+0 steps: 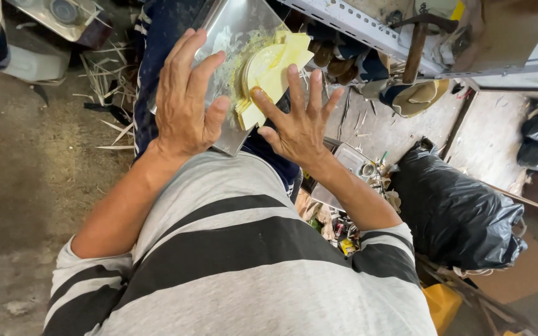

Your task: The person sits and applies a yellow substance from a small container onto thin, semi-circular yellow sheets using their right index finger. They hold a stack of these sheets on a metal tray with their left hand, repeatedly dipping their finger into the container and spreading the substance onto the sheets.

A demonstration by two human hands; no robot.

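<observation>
A shiny metal tray [231,28] rests tilted on my lap over dark blue trousers. On it lies a stack of pale yellow flat pieces [275,68], partly round, partly square-cornered, with yellowish crumbs smeared beside them. My left hand [185,99] lies flat on the tray's left part, fingers spread and holding nothing. My right hand [297,121] has its fingers spread too, with its thumb and fingertips touching the lower edge of the yellow stack.
A bulging black plastic bag [456,211] sits at the right. A perforated metal shelf rail [356,25] crosses the top, with a wooden-handled hammer [415,43] behind it. Dry straw scraps [110,81] litter the dirt floor at left. A yellow container [443,305] stands low right.
</observation>
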